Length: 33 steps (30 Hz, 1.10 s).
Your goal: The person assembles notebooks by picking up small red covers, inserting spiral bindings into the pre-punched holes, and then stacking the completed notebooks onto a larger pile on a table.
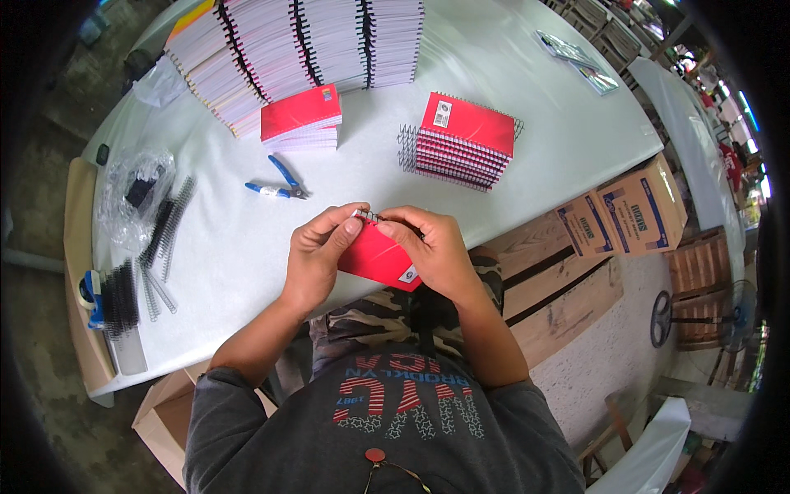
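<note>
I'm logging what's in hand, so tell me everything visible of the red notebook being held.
The red rectangular notebook has a smooth, cardlike cover with a small white label near its lower right corner. Silvery wire loops show along its upper edge. It slants at the near edge of the white table. The bare left hand and bare right hand grip its upper part, partly hiding the loops.

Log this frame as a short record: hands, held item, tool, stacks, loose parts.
left_hand: left hand, gripping red notebook near its far edge
right_hand: right hand, gripping the same notebook
held_item: red cover, wire loops along far edge
tool: blue-handled pliers, lying on table
stack_right: red spiral notebooks
stack_left: red-covered pile, beside taller bound stacks
loose_parts: dark coils at table's left
</note>
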Motion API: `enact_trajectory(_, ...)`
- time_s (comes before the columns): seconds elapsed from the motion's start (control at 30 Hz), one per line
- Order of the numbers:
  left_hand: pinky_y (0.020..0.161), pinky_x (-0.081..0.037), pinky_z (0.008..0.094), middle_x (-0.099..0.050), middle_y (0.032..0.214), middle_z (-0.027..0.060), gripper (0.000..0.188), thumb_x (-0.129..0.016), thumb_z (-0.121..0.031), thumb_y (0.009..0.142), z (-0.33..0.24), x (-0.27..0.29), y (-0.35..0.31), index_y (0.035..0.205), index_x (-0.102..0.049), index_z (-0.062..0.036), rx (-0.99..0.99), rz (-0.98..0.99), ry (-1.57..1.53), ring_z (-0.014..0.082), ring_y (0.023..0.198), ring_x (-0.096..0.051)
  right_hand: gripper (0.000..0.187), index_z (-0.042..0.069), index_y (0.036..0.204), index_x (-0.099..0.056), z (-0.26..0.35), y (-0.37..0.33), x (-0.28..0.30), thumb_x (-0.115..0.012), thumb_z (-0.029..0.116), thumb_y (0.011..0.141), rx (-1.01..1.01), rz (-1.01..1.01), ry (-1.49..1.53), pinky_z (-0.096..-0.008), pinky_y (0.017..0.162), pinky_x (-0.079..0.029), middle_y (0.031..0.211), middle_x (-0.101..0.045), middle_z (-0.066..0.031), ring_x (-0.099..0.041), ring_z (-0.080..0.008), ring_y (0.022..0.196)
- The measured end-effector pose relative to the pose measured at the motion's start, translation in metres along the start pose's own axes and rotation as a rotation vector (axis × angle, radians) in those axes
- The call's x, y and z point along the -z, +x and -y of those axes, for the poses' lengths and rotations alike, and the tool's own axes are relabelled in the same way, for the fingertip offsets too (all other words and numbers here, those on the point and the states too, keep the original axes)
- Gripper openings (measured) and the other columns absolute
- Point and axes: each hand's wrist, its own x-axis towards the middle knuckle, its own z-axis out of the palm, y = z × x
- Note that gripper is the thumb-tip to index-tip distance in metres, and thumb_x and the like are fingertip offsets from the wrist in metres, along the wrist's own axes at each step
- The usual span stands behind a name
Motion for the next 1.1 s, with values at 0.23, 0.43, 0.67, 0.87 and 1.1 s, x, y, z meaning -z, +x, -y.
enact_trajectory(0.23,0.078,-0.044,0.0231,-0.062,0.092,0.0010,0.015,-0.059,-0.005,0.086,-0.017,0.016,0.010,0.100,-0.061,-0.0027,0.005,0.186,0.025,0.0067,0.085,-0.055,0.018,0.000,0.093,-0.064,-0.004,-0.006,-0.007,-0.070,0.004,0.076,0.041,-0.023,0.071,-0.0258,0.062,-0.045,0.081,-0.065,-0.0095,-0.059,-0.0146,0.068)
enact_trajectory(0.43,0.074,-0.043,0.0244,-0.056,0.088,0.0007,0.017,-0.053,0.008,0.077,-0.024,0.025,0.021,0.089,-0.057,-0.0033,-0.005,0.385,0.055,0.0079,0.082,-0.052,0.017,0.001,0.087,-0.064,-0.005,-0.008,-0.012,-0.073,0.003,0.072,0.043,-0.055,0.088,-0.0270,0.060,-0.044,0.078,-0.064,-0.0083,-0.058,-0.0154,0.067)
enact_trajectory(0.67,0.076,-0.043,0.0240,-0.056,0.089,0.0011,0.022,-0.061,0.006,0.078,-0.029,0.014,0.026,0.099,-0.059,-0.0016,-0.039,0.423,0.164,0.0087,0.084,-0.052,0.020,0.004,0.088,-0.064,-0.004,-0.014,-0.003,-0.074,0.005,0.071,0.145,-0.148,-0.099,-0.0286,0.061,-0.045,0.078,-0.062,-0.0077,-0.058,-0.0181,0.069)
enact_trajectory(0.87,0.065,-0.043,0.0206,-0.061,0.085,0.0022,0.029,-0.063,-0.012,0.086,-0.065,-0.009,0.057,0.112,-0.056,-0.0015,-0.183,0.165,0.477,0.0061,0.072,-0.053,0.025,0.001,0.106,-0.061,0.004,-0.006,0.071,-0.062,0.004,0.081,0.005,-0.098,-0.050,-0.0251,0.067,-0.045,0.090,-0.066,-0.0067,-0.056,-0.0095,0.071)
enact_trajectory(1.1,0.058,-0.043,0.0249,-0.061,0.072,0.0056,0.029,-0.061,-0.017,0.087,-0.028,-0.093,0.160,0.109,-0.054,0.0007,-0.383,-0.288,0.453,0.0116,0.062,-0.054,0.033,-0.001,0.122,-0.053,-0.058,0.045,0.113,-0.046,0.017,0.096,0.164,-0.938,0.007,-0.0284,0.090,-0.044,0.111,-0.062,-0.0147,-0.059,-0.0180,0.103)
